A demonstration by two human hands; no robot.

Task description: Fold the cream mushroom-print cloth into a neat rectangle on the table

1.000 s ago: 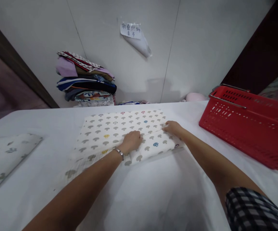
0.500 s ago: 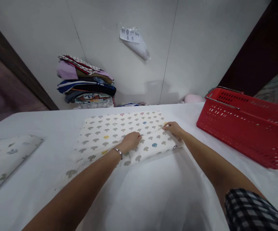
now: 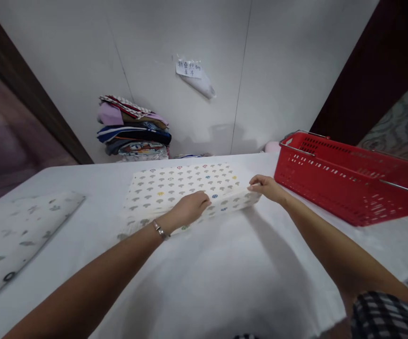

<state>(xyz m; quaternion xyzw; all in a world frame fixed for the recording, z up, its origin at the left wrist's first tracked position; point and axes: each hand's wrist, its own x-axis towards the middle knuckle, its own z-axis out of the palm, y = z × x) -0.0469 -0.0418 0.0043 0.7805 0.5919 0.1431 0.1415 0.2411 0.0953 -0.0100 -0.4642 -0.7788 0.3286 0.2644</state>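
A white cloth printed with small mushrooms lies on the white table, its near edge raised. My left hand, with a bracelet at the wrist, pinches that edge near the middle. At the cloth's right corner, my right hand grips the same edge between thumb and fingers. The lifted strip hangs between and below both hands, casting a shadow on the table. My left forearm hides the cloth's near left part.
Another folded printed cloth lies at the left. A red basket stands at the right of the white table. Stacked folded clothes rest by the wall, below a taped paper.
Both hands have lifted the near edge off the table. My right hand has moved right with the corner. The whole view has shifted, showing more of the left cloth and the basket.
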